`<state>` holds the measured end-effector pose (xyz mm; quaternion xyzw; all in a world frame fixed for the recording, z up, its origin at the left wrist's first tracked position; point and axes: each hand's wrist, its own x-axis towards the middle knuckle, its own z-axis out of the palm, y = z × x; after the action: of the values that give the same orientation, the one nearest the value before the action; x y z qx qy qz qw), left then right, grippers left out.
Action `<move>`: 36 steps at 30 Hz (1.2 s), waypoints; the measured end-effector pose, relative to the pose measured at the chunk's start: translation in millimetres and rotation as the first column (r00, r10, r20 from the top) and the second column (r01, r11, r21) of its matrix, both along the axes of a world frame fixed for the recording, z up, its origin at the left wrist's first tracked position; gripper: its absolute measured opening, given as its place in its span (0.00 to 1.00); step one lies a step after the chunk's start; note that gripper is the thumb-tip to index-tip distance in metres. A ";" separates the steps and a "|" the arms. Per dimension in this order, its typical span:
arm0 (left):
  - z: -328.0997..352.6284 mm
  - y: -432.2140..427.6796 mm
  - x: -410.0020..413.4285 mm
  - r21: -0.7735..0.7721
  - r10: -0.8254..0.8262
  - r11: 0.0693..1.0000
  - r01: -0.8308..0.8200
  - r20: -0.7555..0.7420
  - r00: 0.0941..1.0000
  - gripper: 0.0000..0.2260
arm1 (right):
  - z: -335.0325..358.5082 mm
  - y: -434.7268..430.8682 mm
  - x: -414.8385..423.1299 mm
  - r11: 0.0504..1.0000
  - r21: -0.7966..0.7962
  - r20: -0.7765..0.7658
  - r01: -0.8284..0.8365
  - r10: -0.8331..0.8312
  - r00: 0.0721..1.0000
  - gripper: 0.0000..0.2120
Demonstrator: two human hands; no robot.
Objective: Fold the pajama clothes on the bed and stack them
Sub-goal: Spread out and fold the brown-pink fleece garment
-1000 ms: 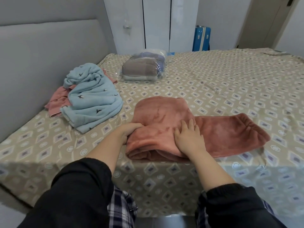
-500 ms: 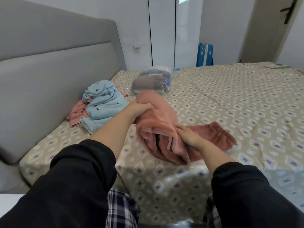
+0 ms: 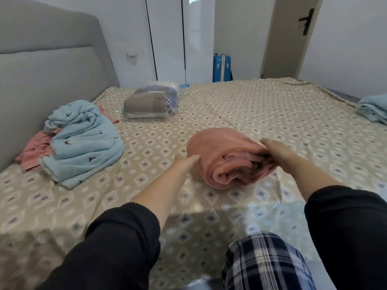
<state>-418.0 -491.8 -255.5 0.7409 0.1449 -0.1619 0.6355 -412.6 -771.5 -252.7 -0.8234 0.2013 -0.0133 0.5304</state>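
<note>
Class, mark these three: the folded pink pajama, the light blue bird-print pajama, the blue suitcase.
folded pink pajama [image 3: 219, 147], head view, top surface.
light blue bird-print pajama [image 3: 83, 147], head view, middle fabric.
blue suitcase [image 3: 221, 68], head view, front face.

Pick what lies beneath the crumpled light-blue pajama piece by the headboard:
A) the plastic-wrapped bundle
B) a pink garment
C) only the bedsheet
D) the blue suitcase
B: a pink garment pokes out from under the light-blue pajama piece, while the plastic-wrapped bundle lies apart from both on the sheet.
</note>
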 end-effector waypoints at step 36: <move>-29.9 100.7 -21.9 0.645 -0.390 0.732 -0.221 0.662 0.640 0.13 | -27.5 167.1 -24.2 0.996 -0.087 0.417 -0.002 0.038 0.908 0.18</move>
<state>-439.9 -391.0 -285.4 0.9209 -0.1266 0.1977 0.3112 -436.8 -604.5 -280.2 -0.8251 0.0737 -0.1924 0.5260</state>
